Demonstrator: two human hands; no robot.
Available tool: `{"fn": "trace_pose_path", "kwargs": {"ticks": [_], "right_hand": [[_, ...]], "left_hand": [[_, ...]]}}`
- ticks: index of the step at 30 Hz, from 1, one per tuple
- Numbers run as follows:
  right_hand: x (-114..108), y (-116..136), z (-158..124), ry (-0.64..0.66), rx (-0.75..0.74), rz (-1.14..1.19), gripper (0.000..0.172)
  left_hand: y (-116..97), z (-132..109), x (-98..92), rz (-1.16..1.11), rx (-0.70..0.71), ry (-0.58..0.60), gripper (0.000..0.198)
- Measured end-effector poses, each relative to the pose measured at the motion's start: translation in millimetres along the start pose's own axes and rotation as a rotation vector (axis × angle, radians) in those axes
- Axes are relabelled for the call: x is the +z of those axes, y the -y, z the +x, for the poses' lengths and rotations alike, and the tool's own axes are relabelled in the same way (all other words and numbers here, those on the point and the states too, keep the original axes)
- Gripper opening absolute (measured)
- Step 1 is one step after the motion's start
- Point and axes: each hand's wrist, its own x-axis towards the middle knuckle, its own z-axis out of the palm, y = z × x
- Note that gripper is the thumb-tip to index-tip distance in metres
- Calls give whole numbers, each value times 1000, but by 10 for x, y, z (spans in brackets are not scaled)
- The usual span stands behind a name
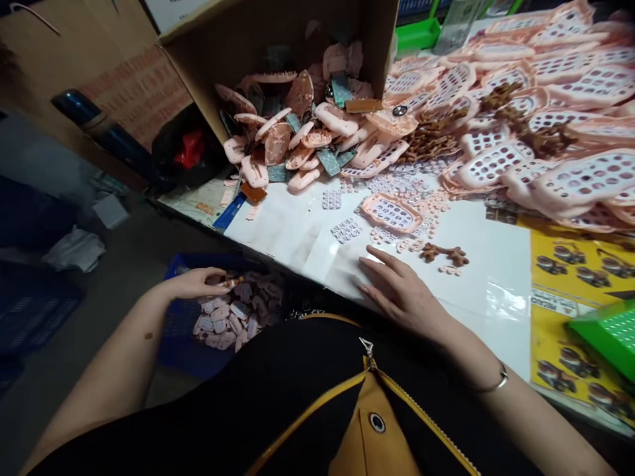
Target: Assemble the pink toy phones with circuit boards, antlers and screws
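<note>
My left hand hangs low over a blue plastic crate, pinching a small brown-and-pink moulded piece between its fingertips. Pink moulded plastic pieces fill the crate. My right hand lies flat with its fingers apart on a glossy white sheet, holding nothing. Just beyond its fingertips lie a pink perforated moulded frame, a brown plastic runner and small loose pink pieces.
A cardboard box lies on its side at the table's far left, spilling pink moulded pieces. Large perforated pink frames are heaped at the back right. A green tray sits at the right edge, on yellow printed card.
</note>
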Motion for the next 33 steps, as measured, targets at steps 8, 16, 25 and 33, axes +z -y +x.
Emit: {"fn": "trace_pose_path", "kwargs": {"ticks": [8, 16, 25, 33], "right_hand": [[47, 52, 8, 172, 38, -40, 43], [173, 60, 19, 178, 113, -56, 46], [203, -42, 100, 135, 174, 92, 38], [234, -67, 149, -35, 104, 166, 22]], "left_hand": [[-497, 121, 908, 452, 91, 543, 33], [-1245, 874, 2080, 733, 786, 521, 30], [-1833, 2013, 3151, 903, 1307, 68, 33], [-2180, 2389, 3284, 867, 1345, -37, 22]]}}
